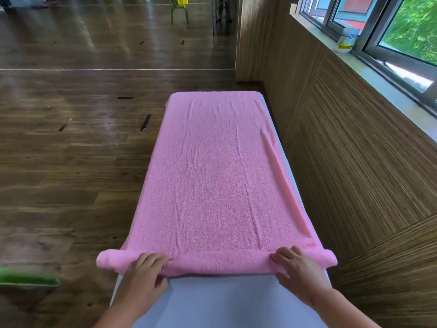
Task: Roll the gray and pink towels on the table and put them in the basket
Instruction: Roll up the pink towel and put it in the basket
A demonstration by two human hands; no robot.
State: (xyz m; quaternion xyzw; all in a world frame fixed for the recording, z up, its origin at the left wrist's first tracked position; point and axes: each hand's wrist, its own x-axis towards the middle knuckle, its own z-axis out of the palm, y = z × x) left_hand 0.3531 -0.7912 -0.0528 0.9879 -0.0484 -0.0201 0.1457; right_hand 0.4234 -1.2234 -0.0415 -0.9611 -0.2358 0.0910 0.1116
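While flat on white table [224, 301], pink terry towel [212, 174] is rolled at near end.
Clasping the roll: left hand [144, 273], right hand [298, 271].

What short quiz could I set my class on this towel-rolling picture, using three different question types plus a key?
1. True or false: the pink towel is rolled up along its whole length.
2. Multiple choice: where do the left hand and right hand hold the towel? A) at its far end B) on the rolled near edge C) in its middle
3. Fill in: beyond the roll, the rest of the towel lies ____ on the table.

Key: 1 false, only the near edge is rolled; 2 B; 3 flat.
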